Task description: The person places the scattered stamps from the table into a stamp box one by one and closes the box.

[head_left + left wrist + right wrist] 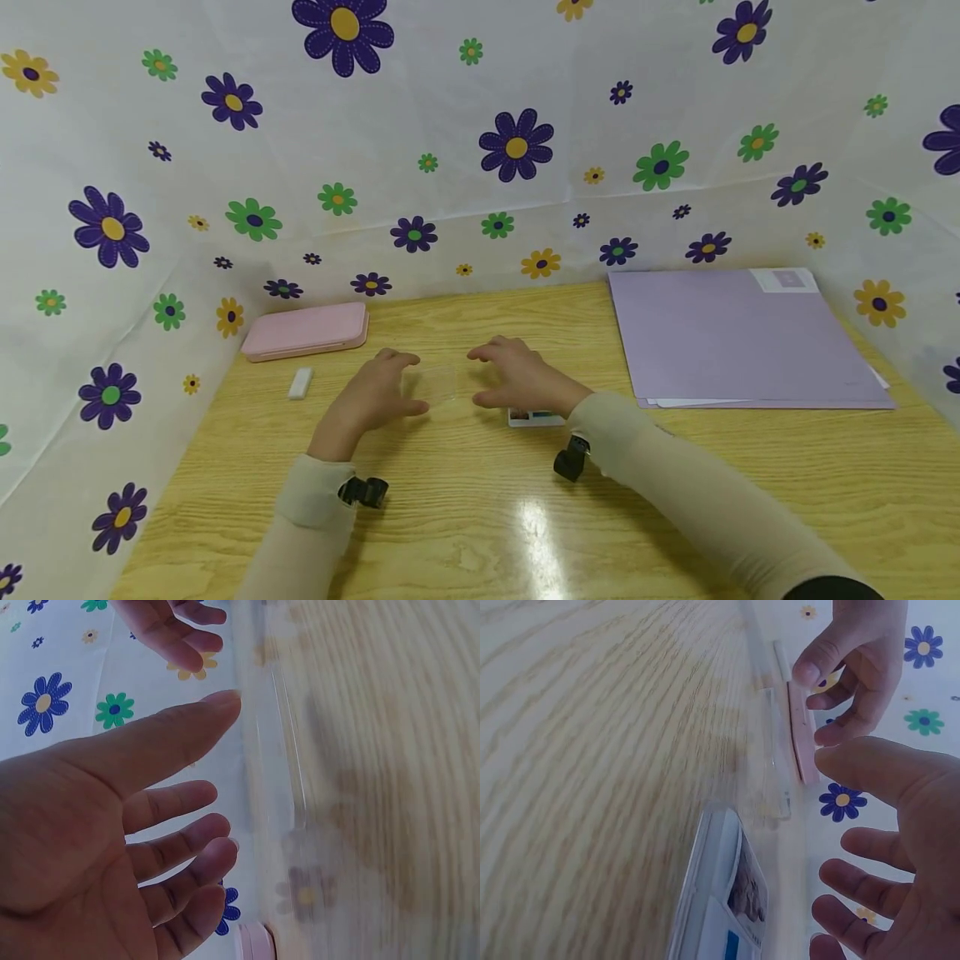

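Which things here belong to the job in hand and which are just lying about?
Probably in the job:
clear plastic piece, between left hand and right hand
white item with a picture, by the right hand

Probably just lying about:
pink case
small white block
purple folder

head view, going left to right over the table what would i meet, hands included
pink case → left hand → clear plastic piece → right hand → lilac folder
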### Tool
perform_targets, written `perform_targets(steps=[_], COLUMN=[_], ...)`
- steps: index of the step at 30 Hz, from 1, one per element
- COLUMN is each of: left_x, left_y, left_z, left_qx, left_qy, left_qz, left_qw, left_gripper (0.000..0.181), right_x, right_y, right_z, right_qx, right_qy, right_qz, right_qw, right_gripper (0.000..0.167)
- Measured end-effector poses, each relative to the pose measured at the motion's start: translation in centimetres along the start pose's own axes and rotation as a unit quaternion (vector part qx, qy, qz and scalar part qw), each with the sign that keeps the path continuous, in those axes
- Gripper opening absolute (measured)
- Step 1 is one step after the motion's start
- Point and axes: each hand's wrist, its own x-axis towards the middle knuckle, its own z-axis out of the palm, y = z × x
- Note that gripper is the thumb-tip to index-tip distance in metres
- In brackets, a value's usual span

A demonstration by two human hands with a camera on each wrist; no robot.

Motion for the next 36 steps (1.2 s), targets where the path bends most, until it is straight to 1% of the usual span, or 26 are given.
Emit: perform_targets(steps=[4, 9, 18, 24, 30, 36], left_x=[0.1, 0.1, 0.3, 0.6, 0.9, 1.1], left_y=[-0.6, -1.3, -1.8, -1.9, -2.2, -2.7], left_z=[-0.3, -0.5, -0.9, -0.8, -0.5, -0.2], left_qx=[-0.009, -0.016, -0.026, -0.027, -0.036, -0.040], left_qy=[-0.001, -0.007, -0.023, -0.028, -0.038, -0.050], left_qz=[-0.008, -0.009, -0.014, -0.020, -0.037, -0.036], left_qw=[0.9999, 0.9998, 0.9993, 0.9990, 0.9979, 0.9972], left_gripper=[0.075, 0.080, 0.086, 0.086, 0.084, 0.082], right_x=[0.5, 1.2, 2.5, 3.1, 3.6, 4.1], right_y=[-0.4, -0.6, -1.0, -1.1, -1.0, -1.1], right_z=[0.3, 0.6, 1.3, 1.7, 2.1, 2.3], right_qx=[-0.017, -0.031, -0.009, -0.016, -0.027, -0.030], right_qy=[-0.011, -0.017, -0.034, -0.039, -0.039, -0.038], right_qz=[0.012, 0.018, 0.035, 0.044, 0.047, 0.052], right_qw=[0.9997, 0.9992, 0.9988, 0.9981, 0.9978, 0.9975], right_gripper=[0.065, 0.068, 0.072, 0.074, 0.074, 0.074])
